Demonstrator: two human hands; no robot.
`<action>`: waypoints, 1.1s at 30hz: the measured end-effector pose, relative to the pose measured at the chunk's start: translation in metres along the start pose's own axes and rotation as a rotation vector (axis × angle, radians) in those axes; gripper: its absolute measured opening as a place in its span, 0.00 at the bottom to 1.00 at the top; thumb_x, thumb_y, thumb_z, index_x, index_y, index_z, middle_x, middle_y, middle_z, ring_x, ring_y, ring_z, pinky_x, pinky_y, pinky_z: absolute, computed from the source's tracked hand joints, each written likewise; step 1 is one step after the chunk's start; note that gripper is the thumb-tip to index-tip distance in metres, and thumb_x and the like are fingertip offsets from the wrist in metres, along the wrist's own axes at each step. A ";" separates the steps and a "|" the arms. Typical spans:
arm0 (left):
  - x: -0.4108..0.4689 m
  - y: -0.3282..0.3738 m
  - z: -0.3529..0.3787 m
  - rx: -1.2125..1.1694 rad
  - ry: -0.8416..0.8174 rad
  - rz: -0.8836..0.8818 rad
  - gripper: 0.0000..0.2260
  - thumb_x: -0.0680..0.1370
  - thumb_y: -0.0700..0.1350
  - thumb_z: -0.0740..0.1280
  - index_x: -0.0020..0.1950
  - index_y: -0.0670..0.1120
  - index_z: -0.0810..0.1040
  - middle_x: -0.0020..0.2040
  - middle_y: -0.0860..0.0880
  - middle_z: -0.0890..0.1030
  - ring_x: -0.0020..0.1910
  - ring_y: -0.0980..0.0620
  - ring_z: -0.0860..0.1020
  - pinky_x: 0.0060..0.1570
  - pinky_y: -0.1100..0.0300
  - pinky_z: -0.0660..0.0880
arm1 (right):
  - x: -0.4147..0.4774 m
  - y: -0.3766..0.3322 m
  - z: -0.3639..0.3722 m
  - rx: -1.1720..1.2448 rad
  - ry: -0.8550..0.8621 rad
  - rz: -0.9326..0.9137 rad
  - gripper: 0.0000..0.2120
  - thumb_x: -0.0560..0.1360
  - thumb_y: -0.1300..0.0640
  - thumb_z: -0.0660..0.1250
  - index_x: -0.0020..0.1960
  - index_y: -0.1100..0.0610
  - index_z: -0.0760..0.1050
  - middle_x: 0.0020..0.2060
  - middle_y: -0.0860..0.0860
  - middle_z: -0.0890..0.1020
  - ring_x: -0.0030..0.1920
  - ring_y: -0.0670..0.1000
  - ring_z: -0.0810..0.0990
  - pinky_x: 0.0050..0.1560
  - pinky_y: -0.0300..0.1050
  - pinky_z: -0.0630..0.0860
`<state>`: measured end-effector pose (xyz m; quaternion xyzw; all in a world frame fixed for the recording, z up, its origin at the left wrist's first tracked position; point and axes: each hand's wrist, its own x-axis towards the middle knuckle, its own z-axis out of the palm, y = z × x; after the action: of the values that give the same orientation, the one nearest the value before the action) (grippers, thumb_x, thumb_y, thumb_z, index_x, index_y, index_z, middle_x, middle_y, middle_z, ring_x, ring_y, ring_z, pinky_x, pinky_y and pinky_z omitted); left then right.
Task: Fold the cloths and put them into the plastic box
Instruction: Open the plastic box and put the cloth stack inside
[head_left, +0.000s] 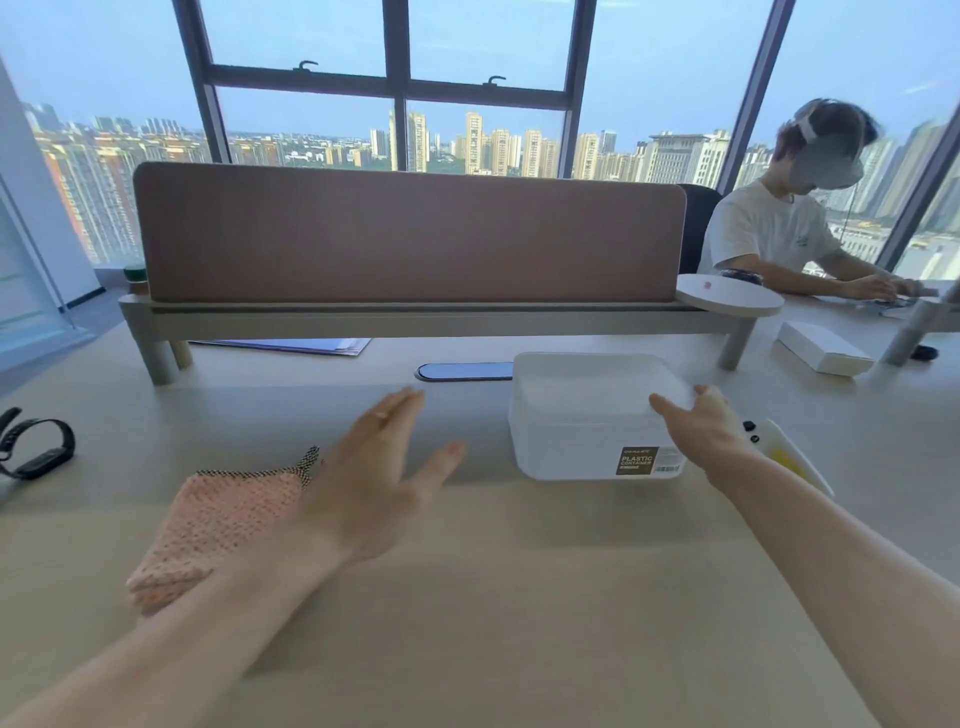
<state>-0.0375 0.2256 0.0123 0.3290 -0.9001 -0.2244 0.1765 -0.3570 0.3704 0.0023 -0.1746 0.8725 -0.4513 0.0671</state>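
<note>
Hands spread empty: left hand (374, 483) beside pink cloth (218, 530), right hand (701, 431) touching lidded box (587, 415).

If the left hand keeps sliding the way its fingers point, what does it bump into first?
Probably the oval grey cable port set in the pale wooden desk. The left hand points up and slightly right, passing left of the white translucent plastic box. Depth is hard to judge.

Pale wood desk (493, 597), pink folded cloth (218, 525), lidded plastic box (587, 415), black watch (36, 449), white carton (826, 347)
</note>
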 end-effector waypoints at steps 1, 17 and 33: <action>0.014 0.020 0.009 -0.176 -0.068 -0.058 0.34 0.81 0.64 0.57 0.83 0.52 0.54 0.83 0.56 0.53 0.82 0.57 0.51 0.78 0.59 0.48 | -0.002 0.000 0.002 0.004 0.001 0.006 0.33 0.79 0.47 0.68 0.77 0.62 0.63 0.71 0.61 0.73 0.69 0.63 0.73 0.66 0.56 0.71; -0.047 -0.010 0.018 -0.704 0.101 -0.282 0.19 0.77 0.57 0.65 0.69 0.62 0.74 0.62 0.68 0.81 0.66 0.62 0.76 0.72 0.48 0.68 | -0.144 -0.030 0.059 0.140 -0.203 -0.176 0.24 0.79 0.48 0.69 0.69 0.58 0.68 0.59 0.52 0.76 0.56 0.51 0.73 0.53 0.42 0.67; 0.017 -0.009 -0.047 -0.908 0.132 -0.231 0.11 0.84 0.47 0.60 0.61 0.50 0.79 0.60 0.50 0.81 0.43 0.64 0.82 0.37 0.70 0.76 | -0.109 -0.099 0.033 0.500 -0.425 -0.160 0.19 0.84 0.37 0.49 0.54 0.45 0.74 0.51 0.45 0.81 0.41 0.36 0.82 0.40 0.33 0.77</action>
<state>-0.0234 0.1943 0.0495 0.3302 -0.6553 -0.5920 0.3333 -0.2222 0.3321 0.0585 -0.3109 0.6849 -0.6087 0.2525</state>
